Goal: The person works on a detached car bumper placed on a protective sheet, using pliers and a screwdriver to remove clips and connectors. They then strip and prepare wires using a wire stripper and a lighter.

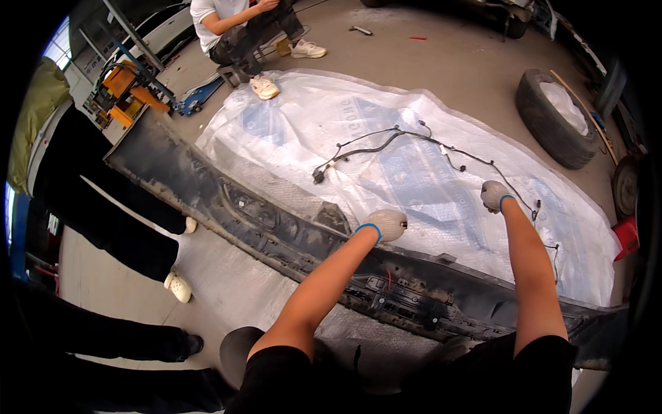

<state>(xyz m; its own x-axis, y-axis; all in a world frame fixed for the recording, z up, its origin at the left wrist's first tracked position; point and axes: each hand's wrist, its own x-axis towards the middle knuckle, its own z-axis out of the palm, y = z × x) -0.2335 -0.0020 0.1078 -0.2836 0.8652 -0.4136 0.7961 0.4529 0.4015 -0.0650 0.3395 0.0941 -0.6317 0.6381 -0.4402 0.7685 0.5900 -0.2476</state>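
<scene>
My left hand, in a pale work glove with a blue cuff, is closed above the near edge of the white sheeting. A small dark bit shows at its fingers; what it is I cannot make out. My right hand, gloved alike, is curled closed over the sheeting to the right, its grip hidden. Beside it runs a black wiring harness with branches and connectors, spread on the sheeting. A long, dirty black car bumper lies inner side up beneath my arms, with a short red wire on it.
White plastic sheeting covers the floor ahead. A seated person has a shoe on its far edge; other people stand at the left. A tyre lies at the right, a red object below it. Orange equipment stands far left.
</scene>
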